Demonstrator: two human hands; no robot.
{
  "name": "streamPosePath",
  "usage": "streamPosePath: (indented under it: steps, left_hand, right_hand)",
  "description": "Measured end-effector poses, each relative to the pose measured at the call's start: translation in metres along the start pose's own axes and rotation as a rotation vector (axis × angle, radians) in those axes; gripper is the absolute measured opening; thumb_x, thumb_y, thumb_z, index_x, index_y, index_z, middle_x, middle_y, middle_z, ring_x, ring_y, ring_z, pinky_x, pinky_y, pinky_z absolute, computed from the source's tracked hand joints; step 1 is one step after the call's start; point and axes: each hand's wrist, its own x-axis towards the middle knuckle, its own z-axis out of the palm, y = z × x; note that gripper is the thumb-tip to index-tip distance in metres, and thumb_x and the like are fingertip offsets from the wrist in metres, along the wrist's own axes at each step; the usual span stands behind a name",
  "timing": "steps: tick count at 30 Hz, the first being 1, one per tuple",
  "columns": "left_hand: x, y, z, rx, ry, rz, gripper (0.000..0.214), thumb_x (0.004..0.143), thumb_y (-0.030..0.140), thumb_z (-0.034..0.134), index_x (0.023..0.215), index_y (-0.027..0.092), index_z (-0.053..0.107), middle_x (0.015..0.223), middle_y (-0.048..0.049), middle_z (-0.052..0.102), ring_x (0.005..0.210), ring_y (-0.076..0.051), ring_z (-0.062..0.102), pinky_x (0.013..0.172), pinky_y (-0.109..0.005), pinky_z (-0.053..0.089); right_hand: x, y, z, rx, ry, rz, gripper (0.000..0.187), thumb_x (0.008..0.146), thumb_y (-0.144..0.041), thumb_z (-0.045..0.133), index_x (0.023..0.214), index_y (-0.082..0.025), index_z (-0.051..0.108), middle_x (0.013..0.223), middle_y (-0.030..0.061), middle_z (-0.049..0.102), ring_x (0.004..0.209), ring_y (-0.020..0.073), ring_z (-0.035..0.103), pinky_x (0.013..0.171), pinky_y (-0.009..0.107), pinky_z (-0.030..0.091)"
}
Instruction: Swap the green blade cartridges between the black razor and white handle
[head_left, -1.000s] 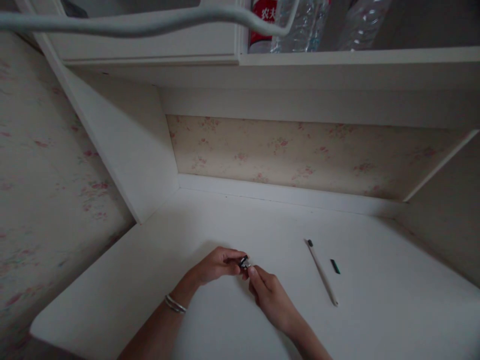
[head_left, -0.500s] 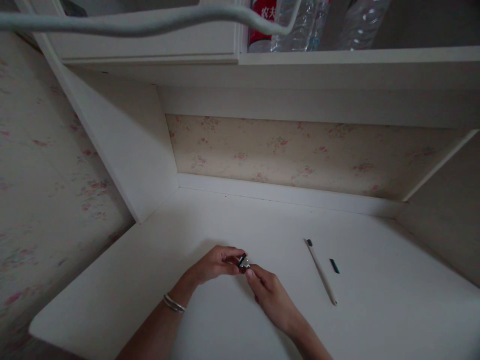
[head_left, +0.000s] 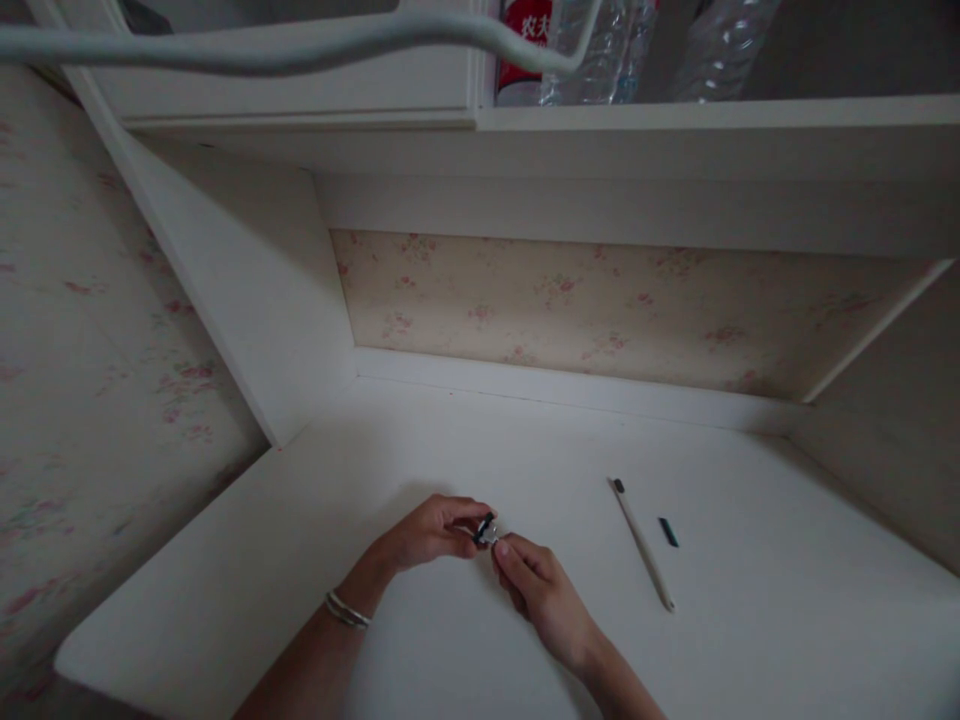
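My left hand (head_left: pixel 431 530) and my right hand (head_left: pixel 538 596) meet just above a white desk (head_left: pixel 420 650). Both pinch the same small black and silver object (head_left: pixel 486 528); it is too small to name. The left fingers curl round its left side. The right thumb and forefinger press on its right side. A thin bangle sits on my left wrist. To the right of the hands a slim white pen (head_left: pixel 642 546) with a dark tip lies on the desk, and a small dark cap (head_left: pixel 667 531) lies beside it.
The desk sits in a recess with floral wallpaper (head_left: pixel 600 310) behind and a white side panel (head_left: pixel 255 290) on the left. A shelf above holds plastic bottles (head_left: pixel 600 50). A pale bar (head_left: pixel 225 45) crosses the top of the view.
Almost nothing differs. My right hand has shifted a touch left and back while both hands keep their pinch on the small object.
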Motion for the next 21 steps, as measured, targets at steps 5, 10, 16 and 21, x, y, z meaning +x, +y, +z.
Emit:
streamPosePath:
  steps: [5, 10, 16, 21]
  left_hand:
    - [0.0002, 0.0048, 0.0031, 0.009, 0.032, -0.007, 0.044, 0.064, 0.034, 0.079, 0.101, 0.014, 0.066, 0.087, -0.0032, 0.059, 0.079, -0.016, 0.053, 0.071, -0.024, 0.04]
    - [0.0001, 0.0051, 0.0055, 0.008, 0.024, -0.001, 0.04, 0.065, 0.029, 0.078, 0.1, 0.015, 0.067, 0.086, -0.0025, 0.058, 0.076, -0.014, 0.052, 0.071, -0.024, 0.04]
    - [0.0018, 0.0052, 0.0075, 0.041, 0.062, -0.008, 0.039, 0.063, 0.023, 0.079, 0.099, 0.015, 0.066, 0.086, -0.0011, 0.057, 0.072, -0.012, 0.051, 0.068, -0.023, 0.04]
    - [0.0014, 0.0093, 0.0081, 0.045, 0.036, -0.016, 0.036, 0.065, 0.029, 0.077, 0.096, 0.015, 0.066, 0.084, -0.0005, 0.055, 0.074, -0.013, 0.05, 0.068, -0.022, 0.037]
  right_hand:
    - [-0.0006, -0.0009, 0.0008, -0.062, 0.044, -0.061, 0.046, 0.089, -0.057, 0.044, 0.067, -0.018, 0.048, 0.059, -0.0044, 0.035, 0.051, 0.009, 0.03, 0.045, 0.022, 0.021]
    - [0.0004, -0.004, -0.0027, 0.1, -0.071, 0.096, 0.046, 0.086, -0.061, 0.044, 0.067, -0.019, 0.046, 0.05, -0.0082, 0.029, 0.039, 0.0069, 0.019, 0.038, 0.023, 0.012]
    - [0.0004, -0.0025, -0.004, -0.04, 0.01, -0.01, 0.044, 0.089, -0.055, 0.045, 0.064, -0.018, 0.045, 0.055, -0.0058, 0.032, 0.047, 0.0082, 0.027, 0.043, 0.023, 0.018]
    - [0.0018, -0.0016, -0.003, -0.066, 0.029, -0.035, 0.044, 0.09, -0.053, 0.044, 0.063, -0.018, 0.044, 0.055, -0.0053, 0.033, 0.049, 0.0089, 0.028, 0.044, 0.023, 0.019]
